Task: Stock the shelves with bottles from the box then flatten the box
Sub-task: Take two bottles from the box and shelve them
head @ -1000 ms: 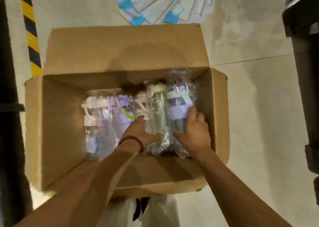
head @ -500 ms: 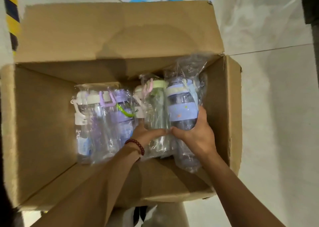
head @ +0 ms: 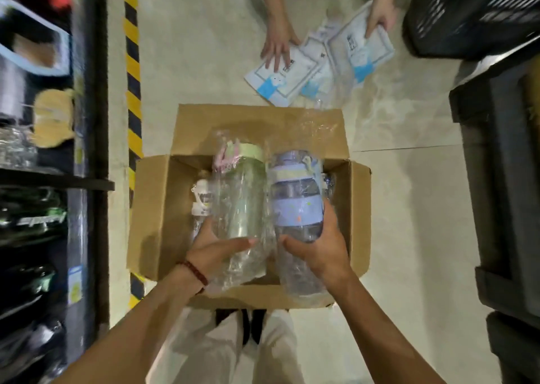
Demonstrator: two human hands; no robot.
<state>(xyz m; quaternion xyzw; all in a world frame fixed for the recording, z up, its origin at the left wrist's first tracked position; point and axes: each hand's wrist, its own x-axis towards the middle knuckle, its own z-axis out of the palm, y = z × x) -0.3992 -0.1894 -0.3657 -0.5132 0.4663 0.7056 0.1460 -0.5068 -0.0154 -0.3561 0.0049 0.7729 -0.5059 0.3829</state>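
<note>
At frame centre, above the open box (head: 152,208), the left hand (head: 217,249) curls round the lower body of the green-lidded bottle (head: 241,199) and the right hand (head: 321,246) round the purple bottle (head: 296,199), both wrapped in plastic and touching side by side. Their long axes run up the frame, lids away from the person. The shelves (head: 58,179) fill the left edge, nearer the left hand, so I judge the carry goes leftward; more bottles (head: 200,196) remain in the box.

Both arms are stretched forward; the left hand (head: 217,245) and right hand (head: 320,248) are curled, each around a wrapped bottle.
</note>
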